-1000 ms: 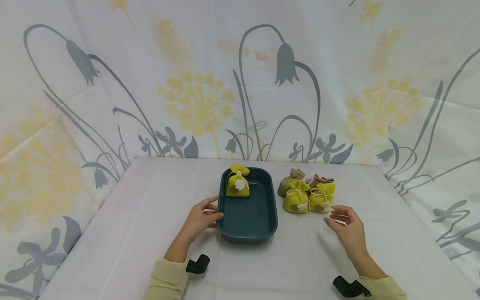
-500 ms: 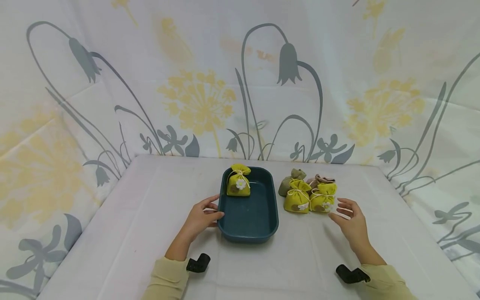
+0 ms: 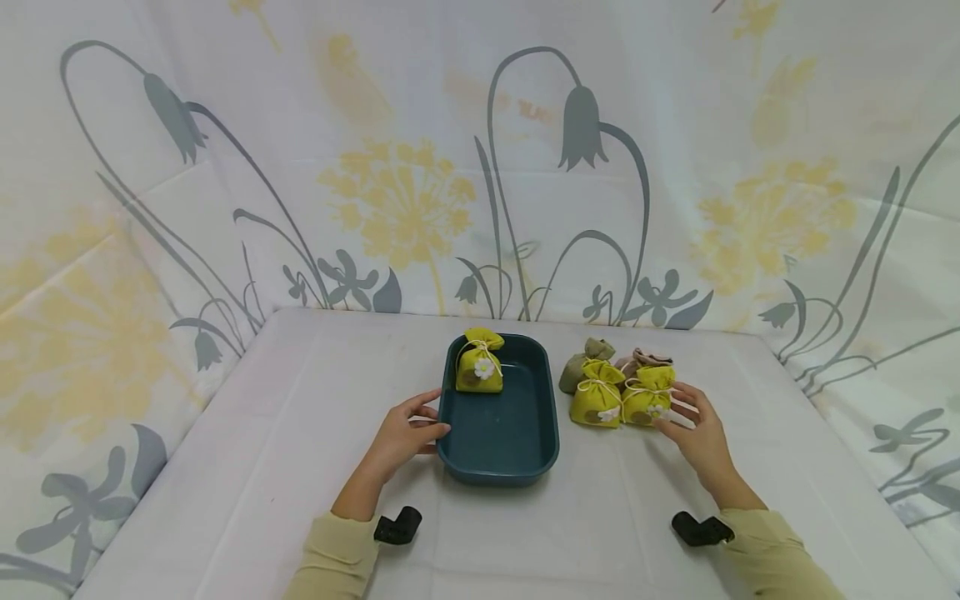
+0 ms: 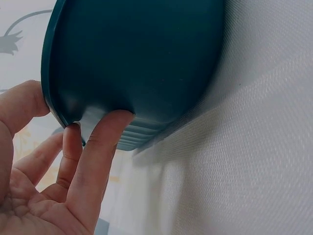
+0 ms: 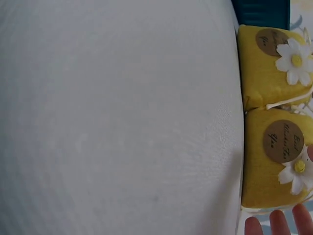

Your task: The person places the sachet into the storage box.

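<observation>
My left hand (image 3: 401, 433) grips the left edge of a dark teal rectangular tray (image 3: 498, 442); in the left wrist view the thumb lies at the rim and the fingers against the outer wall (image 4: 146, 63). A yellow drawstring pouch (image 3: 474, 382) with a white flower sits in the tray's far left corner. My right hand (image 3: 705, 437) is at the right side of another yellow pouch (image 3: 641, 407), thumb in front and fingers beside it. The right wrist view shows its fingertips (image 5: 279, 223) close to that pouch's side (image 5: 259, 156), which bears a round brown label and a flower.
Left of that pouch stands a third yellow pouch (image 3: 595, 404). Behind them are an olive-green pouch (image 3: 572, 375) and a pinkish-brown one (image 3: 651, 359). A white cloth covers the table (image 3: 300, 383), and a flower-printed curtain (image 3: 427, 100) hangs behind.
The right hand first shifts slightly right of the yellow pouch, then comes in against its right side. The left hand stays at the tray; the pouches keep their places.
</observation>
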`<state>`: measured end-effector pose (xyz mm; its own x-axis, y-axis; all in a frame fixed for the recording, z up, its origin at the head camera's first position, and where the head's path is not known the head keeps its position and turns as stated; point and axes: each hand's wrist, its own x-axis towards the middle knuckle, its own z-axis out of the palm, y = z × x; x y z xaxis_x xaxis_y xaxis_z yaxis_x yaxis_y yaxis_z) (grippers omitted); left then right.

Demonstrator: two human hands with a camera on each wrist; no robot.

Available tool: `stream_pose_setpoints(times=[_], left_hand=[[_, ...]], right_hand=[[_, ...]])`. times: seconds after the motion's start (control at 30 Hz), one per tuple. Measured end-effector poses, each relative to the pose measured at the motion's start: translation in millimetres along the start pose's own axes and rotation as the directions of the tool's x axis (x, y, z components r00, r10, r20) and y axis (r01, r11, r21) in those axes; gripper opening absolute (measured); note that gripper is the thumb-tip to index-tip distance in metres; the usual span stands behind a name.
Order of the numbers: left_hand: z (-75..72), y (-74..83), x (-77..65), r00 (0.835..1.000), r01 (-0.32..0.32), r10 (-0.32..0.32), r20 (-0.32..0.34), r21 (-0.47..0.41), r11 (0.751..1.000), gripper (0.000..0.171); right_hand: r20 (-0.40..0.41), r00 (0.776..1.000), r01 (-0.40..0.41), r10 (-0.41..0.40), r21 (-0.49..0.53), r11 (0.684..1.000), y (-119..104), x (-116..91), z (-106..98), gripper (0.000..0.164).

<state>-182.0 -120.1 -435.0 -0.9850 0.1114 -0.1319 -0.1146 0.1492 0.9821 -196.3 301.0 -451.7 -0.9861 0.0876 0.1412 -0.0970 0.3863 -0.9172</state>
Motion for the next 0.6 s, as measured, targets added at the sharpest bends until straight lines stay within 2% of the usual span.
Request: stream_pose_setpoints(times=[0.17, 0.3, 0.43, 0.6], left_hand=[[0.6, -6.6, 3.8, 1.0, 0.003, -0.003, -0.012, 0.012, 1.0, 0.058], [0.2, -6.6, 3.1, 1.0, 0.006, -0.006, -0.019, 0.014, 1.0, 0.058], [0.5, -6.9, 3.3, 1.0, 0.005, -0.004, -0.02, 0.017, 1.0, 0.058], [0.2, -5.9, 3.2, 1.0, 0.002, -0.002, -0.011, 0.014, 1.0, 0.058]], right_hand=[[0.102, 0.995, -0.007, 0.002, 0.043, 0.999, 5, 7, -4, 0.077], [0.171, 0.985, -0.031, 0.034, -0.019, 0.999, 5, 12, -7, 0.084], [0.172, 0.983, -0.055, 0.069, -0.08, 0.995, 3, 16, -7, 0.083], [0.144, 0.986, -0.072, 0.08, -0.059, 0.996, 4, 19, -5, 0.08]])
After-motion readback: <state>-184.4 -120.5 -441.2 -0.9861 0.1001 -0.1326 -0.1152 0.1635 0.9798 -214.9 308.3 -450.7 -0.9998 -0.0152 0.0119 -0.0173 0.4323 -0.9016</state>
